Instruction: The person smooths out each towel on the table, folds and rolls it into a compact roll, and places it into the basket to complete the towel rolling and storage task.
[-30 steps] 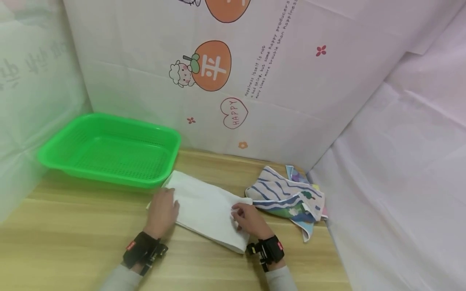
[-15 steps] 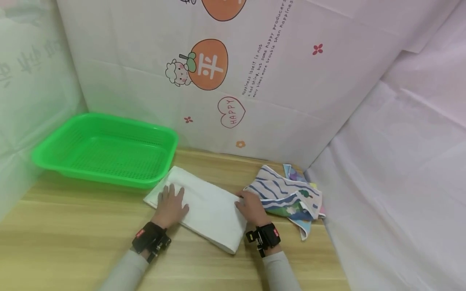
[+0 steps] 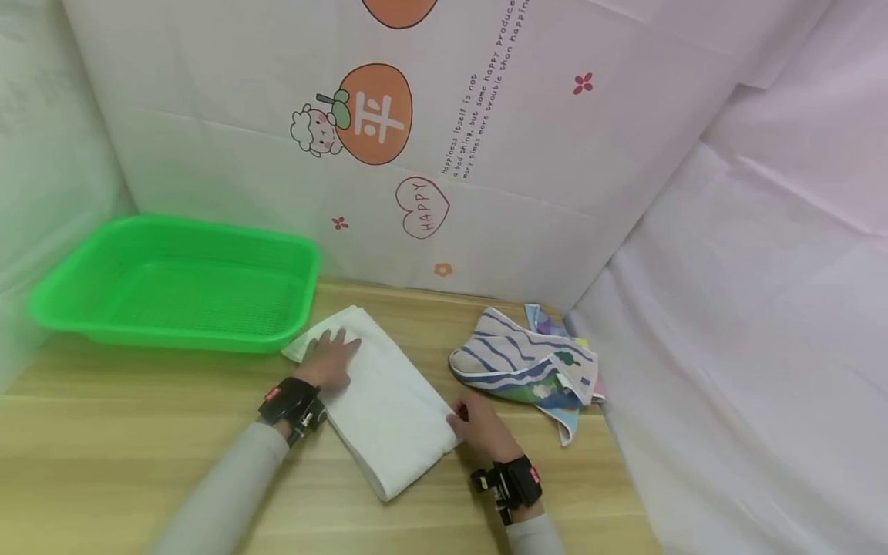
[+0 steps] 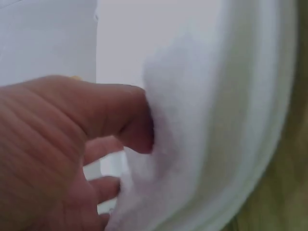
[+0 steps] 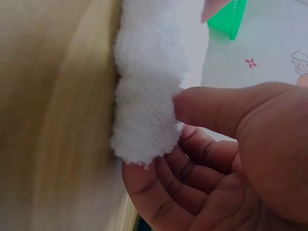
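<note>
A folded white towel (image 3: 395,408) with a fluffy looped pile lies slantwise on the wooden table. My left hand (image 3: 329,361) rests on its far left part, fingers spread over the cloth. In the left wrist view, the thumb of that hand (image 4: 72,125) presses against the towel (image 4: 192,120), and the other fingers are partly hidden behind it. At the towel's right corner, my right hand (image 3: 486,424) pinches the edge. Seen from the right wrist, the thumb of this hand (image 5: 211,144) lies on one side of the towel's thick folded edge (image 5: 147,101), with fingers curled under it.
Behind and to the left stands a green plastic basket (image 3: 201,343), close to the towel's far corner. A crumpled striped cloth (image 3: 513,358) with coloured prints lies at the right. White printed sheeting (image 3: 513,231) walls the table (image 3: 139,432) at the back and sides.
The towel has turned clockwise, its near end swinging left. My left hand has moved forward along it. My right hand has shifted slightly nearer, now at the corner. The head view has swung a little right.
</note>
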Demonstrator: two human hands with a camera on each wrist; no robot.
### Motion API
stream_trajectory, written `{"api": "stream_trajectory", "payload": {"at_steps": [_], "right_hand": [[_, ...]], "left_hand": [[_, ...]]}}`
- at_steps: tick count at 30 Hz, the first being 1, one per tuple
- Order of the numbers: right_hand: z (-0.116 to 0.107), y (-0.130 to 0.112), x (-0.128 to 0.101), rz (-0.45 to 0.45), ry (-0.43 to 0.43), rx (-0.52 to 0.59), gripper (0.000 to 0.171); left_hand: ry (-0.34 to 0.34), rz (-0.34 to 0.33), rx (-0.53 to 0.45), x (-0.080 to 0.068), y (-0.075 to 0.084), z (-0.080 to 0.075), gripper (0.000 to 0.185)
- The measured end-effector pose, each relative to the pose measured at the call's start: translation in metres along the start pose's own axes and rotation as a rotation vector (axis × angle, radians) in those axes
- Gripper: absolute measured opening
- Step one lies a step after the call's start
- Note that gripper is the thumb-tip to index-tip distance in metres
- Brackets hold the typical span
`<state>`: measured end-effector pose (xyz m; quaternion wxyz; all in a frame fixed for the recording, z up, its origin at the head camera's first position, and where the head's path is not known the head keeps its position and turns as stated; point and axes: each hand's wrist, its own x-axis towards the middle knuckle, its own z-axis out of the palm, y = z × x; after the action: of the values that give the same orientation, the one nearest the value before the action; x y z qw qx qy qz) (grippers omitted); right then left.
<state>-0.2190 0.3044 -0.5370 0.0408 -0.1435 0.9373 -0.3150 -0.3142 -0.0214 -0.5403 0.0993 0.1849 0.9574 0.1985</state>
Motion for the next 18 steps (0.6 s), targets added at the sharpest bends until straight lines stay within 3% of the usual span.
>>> {"api": "stream_trajectory", "payload": {"at_steps": [5,8,10,13,16,18], "right_hand": [[0.000,0.000,-0.012,-0.009,-0.006,0.032,0.005],[0.002,-0.004,-0.015,-0.072,0.020,0.021,0.014],[0.004,-0.012,-0.016,-0.132,0.043,0.016,0.024],[0.009,-0.027,-0.017,-0.234,0.038,-0.012,0.033],[0.015,-0.043,-0.018,-0.291,-0.059,-0.038,0.033],[0.019,-0.050,-0.019,-0.298,-0.119,-0.070,0.035]], "left_hand": [[-0.078,0.091,0.002,0.025,-0.005,0.003,0.080],[-0.048,0.156,0.055,0.038,-0.010,-0.001,0.076],[0.029,0.185,0.102,0.044,-0.011,-0.006,0.068],[0.215,0.193,0.143,0.046,-0.006,-0.013,0.050],[0.376,0.204,0.107,0.039,0.005,-0.015,0.034],[0.408,0.226,0.042,0.026,0.017,-0.014,0.027]]}}
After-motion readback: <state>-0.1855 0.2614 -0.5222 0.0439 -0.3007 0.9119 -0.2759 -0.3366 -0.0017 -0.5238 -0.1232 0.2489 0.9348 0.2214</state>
